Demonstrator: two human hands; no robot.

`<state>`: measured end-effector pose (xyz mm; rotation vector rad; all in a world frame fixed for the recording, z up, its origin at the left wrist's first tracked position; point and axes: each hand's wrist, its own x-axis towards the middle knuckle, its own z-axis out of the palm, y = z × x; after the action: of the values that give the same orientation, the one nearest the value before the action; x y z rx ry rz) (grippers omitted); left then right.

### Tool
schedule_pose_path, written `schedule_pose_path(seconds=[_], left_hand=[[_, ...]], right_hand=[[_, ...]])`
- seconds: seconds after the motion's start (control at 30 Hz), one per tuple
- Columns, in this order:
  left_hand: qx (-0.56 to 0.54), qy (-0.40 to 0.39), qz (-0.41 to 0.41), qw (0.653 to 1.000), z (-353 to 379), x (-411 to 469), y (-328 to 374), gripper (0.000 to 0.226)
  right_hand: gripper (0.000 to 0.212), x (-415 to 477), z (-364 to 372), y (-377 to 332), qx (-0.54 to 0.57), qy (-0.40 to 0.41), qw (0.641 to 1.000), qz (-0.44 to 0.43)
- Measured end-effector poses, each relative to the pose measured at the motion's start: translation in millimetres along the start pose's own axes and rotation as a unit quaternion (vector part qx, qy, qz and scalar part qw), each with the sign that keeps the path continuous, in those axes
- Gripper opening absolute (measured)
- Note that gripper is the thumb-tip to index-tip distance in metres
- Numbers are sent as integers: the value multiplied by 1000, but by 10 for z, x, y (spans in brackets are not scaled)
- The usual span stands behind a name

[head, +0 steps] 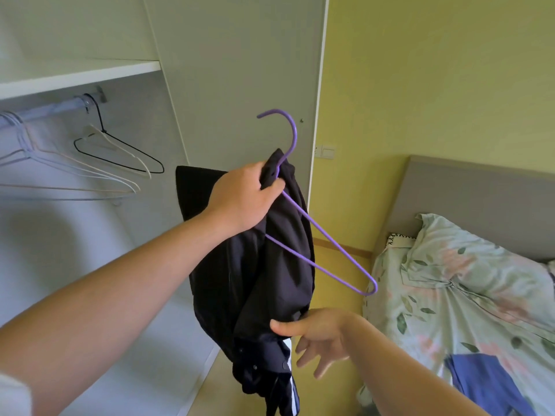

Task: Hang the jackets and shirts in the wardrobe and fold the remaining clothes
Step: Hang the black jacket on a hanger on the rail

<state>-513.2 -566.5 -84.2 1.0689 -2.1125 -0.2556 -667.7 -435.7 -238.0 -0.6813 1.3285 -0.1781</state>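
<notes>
Head view at the wardrobe (pixel 240 55). Clenches left hand (pixel 243 199) round purple hanger (pixel 330 239) and bunched dark jacket (pixel 270 280), held up before the door; touches the hem with relaxed right hand (pixel 318 337). Best to seat both shoulders on the hanger before hooking the rail (pixel 45 111).

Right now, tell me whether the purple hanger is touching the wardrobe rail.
Apart. The head view shows the left hand holding the purple hanger before the wardrobe door, well right of the rail.
</notes>
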Motion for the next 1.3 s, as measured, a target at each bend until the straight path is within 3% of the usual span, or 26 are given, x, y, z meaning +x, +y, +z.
schedule_pose_path(seconds=[0.13, 0.27, 0.33, 0.4, 0.5, 0.57, 0.6, 0.63, 0.7, 0.8, 1.0, 1.1, 1.23, 1.3], left_hand=[[-17, 37, -5, 999, -24, -6, 9, 34], [-27, 41, -22, 999, -93, 1, -30, 30], [-22, 38, -37, 998, -138, 2, -103, 28], [-12, 27, -67, 997, -188, -5, -202, 27], [-23, 21, -120, 992, -253, -17, -335, 29], [-44, 22, -133, 990, -280, -21, -349, 31], [-50, 21, -130, 990, -285, -21, -327, 32], [-51, 18, -123, 991, -289, -18, -290, 32], [-50, 13, -103, 993, -292, 1, -190, 31], [-51, 14, -83, 995, -320, 51, -38, 30], [-94, 37, -85, 991, -413, 104, 80, 28], [-103, 53, -101, 988, -465, 103, 40, 29], [-104, 66, -121, 985, -533, 62, -88, 30], [-105, 70, -132, 983, -580, 38, -139, 30]], right_hand=[[117, 117, 209, -124, -34, 53, 998, -25], [50, 262, 221, -219, 61, 194, 974, -100], [28, 221, 87, -286, 157, 218, 956, -122], [21, 96, -118, -352, 272, 240, 917, -168], [26, -129, -487, -432, 416, 295, 813, -282], [28, -233, -641, -433, 433, 340, 769, -326], [25, -241, -658, -414, 408, 369, 767, -331], [20, -208, -639, -380, 370, 387, 780, -325], [14, -52, -479, -259, 283, 366, 844, -273], [54, 166, -137, -161, 153, 277, 929, -194], [84, 389, 132, -156, -57, 228, 966, -107], [69, 385, 254, -136, -145, 220, 961, -82], [36, 339, 109, -238, 40, 203, 970, -124], [24, 274, -130, -320, 131, 194, 955, -182]])
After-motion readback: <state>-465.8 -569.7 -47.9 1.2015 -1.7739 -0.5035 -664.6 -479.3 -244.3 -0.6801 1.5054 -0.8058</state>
